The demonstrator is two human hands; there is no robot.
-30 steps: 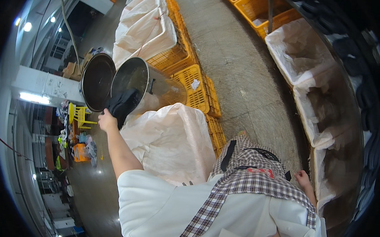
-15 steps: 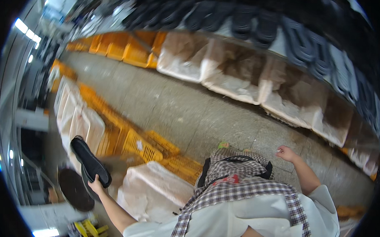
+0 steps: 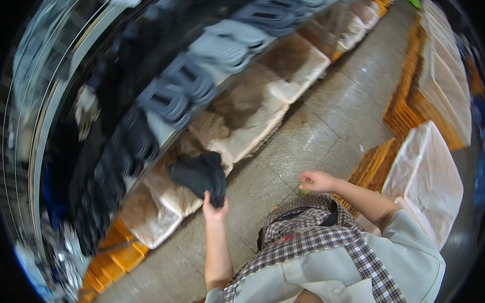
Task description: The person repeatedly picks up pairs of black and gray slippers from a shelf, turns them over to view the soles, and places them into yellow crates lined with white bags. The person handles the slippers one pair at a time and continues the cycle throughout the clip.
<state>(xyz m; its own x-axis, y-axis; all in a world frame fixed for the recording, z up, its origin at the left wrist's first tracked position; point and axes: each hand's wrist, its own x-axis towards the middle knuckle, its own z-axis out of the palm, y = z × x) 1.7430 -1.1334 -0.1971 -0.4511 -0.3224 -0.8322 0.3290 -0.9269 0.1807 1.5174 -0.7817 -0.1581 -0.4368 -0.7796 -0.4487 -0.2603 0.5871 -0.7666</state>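
A pair of black slippers [image 3: 201, 174], blurred by motion, is gripped at one end by my left hand [image 3: 215, 209]. They stretch away from the hand, over the edge of the lined bins below the shelf. In front of the checked apron [image 3: 298, 238], my right hand [image 3: 318, 182] hangs in the air with its fingers curled in. Whatever those fingers may hold is too small to make out. A bit of green shows just beneath them, close to the floor.
Grey slippers [image 3: 166, 102] and black ones line the long shelf on the left. White-lined bins [image 3: 247, 111] stand under it, with orange crates [image 3: 113, 259] at the near end. Across the tiled aisle [image 3: 322, 122] are more orange crates [image 3: 410, 91] and a lined bin [image 3: 428, 173].
I have turned right, so the slipper shelf now lies on my left. My left hand has brought the black slippers from the crate side toward the shelf. My right hand stays curled.
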